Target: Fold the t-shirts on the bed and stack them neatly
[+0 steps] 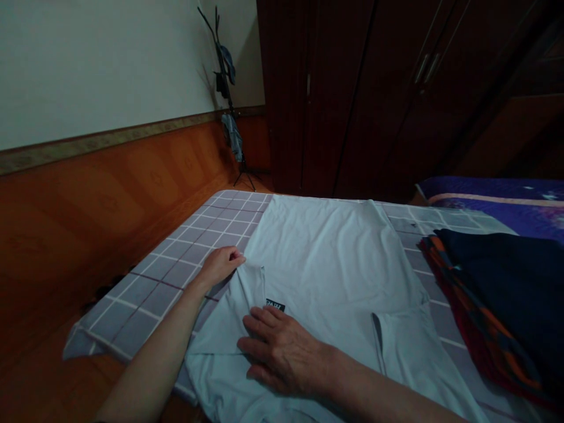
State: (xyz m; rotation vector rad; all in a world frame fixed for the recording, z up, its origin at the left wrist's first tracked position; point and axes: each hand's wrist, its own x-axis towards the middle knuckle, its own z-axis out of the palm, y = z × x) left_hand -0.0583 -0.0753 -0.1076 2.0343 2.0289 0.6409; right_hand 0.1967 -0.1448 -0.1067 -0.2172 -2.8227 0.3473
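Note:
A pale grey-white T-shirt lies spread over the table, its near part gathered in folds toward me. My left hand pinches the shirt's left edge between thumb and fingers. Flat on the fabric rests my right hand, fingers spread, beside a small black label with white lettering that it partly covers. One sleeve lies on the right of the shirt, its opening showing as a dark slit.
The shirt lies on a grey checked cloth. Folded dark garments are stacked at the right. Beyond stand a dark wardrobe, a coat rack and a purple-covered surface. An orange panelled wall runs along the left.

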